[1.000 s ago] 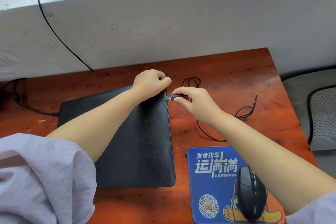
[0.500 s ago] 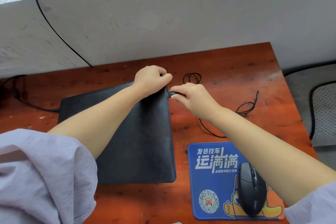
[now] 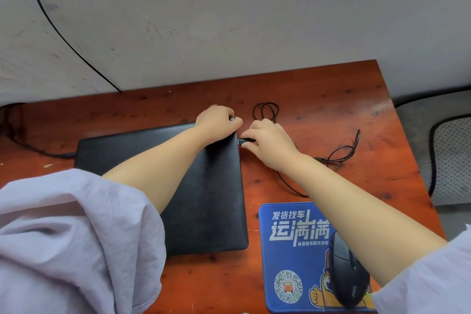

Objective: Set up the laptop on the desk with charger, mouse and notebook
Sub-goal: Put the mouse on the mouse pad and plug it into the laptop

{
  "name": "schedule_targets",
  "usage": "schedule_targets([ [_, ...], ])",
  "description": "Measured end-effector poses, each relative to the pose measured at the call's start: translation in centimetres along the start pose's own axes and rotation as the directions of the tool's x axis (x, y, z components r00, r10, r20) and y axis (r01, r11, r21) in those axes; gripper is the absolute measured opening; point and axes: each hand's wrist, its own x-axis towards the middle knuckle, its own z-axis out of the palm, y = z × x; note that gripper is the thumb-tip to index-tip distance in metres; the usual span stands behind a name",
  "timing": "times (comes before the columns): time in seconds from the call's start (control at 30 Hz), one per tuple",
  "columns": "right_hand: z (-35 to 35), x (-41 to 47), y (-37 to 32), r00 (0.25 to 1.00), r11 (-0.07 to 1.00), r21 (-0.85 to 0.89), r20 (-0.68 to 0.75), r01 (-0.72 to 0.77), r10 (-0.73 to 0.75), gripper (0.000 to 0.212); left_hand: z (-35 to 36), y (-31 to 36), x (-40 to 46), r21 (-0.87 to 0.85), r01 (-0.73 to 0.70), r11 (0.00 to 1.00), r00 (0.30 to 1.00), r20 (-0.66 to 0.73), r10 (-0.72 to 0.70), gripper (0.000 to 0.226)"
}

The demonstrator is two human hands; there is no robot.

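A closed black laptop (image 3: pixel 211 201) lies flat on the red-brown wooden desk (image 3: pixel 318 89). My left hand (image 3: pixel 216 122) grips the laptop's far right corner. My right hand (image 3: pixel 267 143) pinches the black USB plug (image 3: pixel 244 141) of the mouse cable, and the plug's tip touches the laptop's right edge. The thin black mouse cable (image 3: pixel 341 153) loops across the desk behind my right arm. The black mouse (image 3: pixel 348 275) rests on a blue mouse pad (image 3: pixel 293 250) at the front right. A dark charger cable (image 3: pixel 38 151) reaches the laptop's left rear edge.
A grey wall (image 3: pixel 229 20) with a ledge rises right behind the desk, and a black wire (image 3: pixel 66 41) runs down it. A grey mesh chair seat (image 3: pixel 451 155) stands off the desk's right edge. My lilac sleeves cover the front left.
My right hand has carried the USB plug leftward, from a small gap beside the laptop to contact with its right edge. My left hand stays on the corner.
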Motion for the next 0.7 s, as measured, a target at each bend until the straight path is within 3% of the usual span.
schedule_targets([
  [0.13, 1.0, 0.2, 0.5, 1.000, 1.000, -0.013, 0.017, -0.022, 0.022, 0.026, 1.2, 0.1, 0.4, 0.016, 0.016, 1.000, 1.000, 0.016, -0.016, 0.024],
  [0.27, 1.6, 0.2, 0.9, 0.999, 0.999, -0.009, -0.025, -0.032, 0.031, 0.021, 1.9, 0.1, 0.3, -0.009, 0.006, 1.000, 0.996, -0.086, -0.007, 0.016],
  [0.33, 1.8, 0.2, 0.9, 0.999, 0.999, -0.018, -0.019, -0.041, 0.040, 0.021, 2.0, 0.1, 0.2, -0.027, 0.016, 1.000, 0.994, -0.103, -0.019, 0.018],
  [0.5, 0.8, -0.5, 0.2, 0.994, 0.993, -0.052, 0.011, -0.109, 0.109, 0.032, 0.5, -0.7, -1.0, 0.021, 0.055, 0.998, 0.998, 0.010, -0.056, 0.037],
  [0.7, -2.4, -4.5, -0.1, 0.971, 0.964, -0.116, -0.053, -0.239, 0.235, 0.039, -2.4, -3.4, -6.3, -0.002, 0.052, 0.999, 0.994, -0.092, -0.052, 0.041],
])
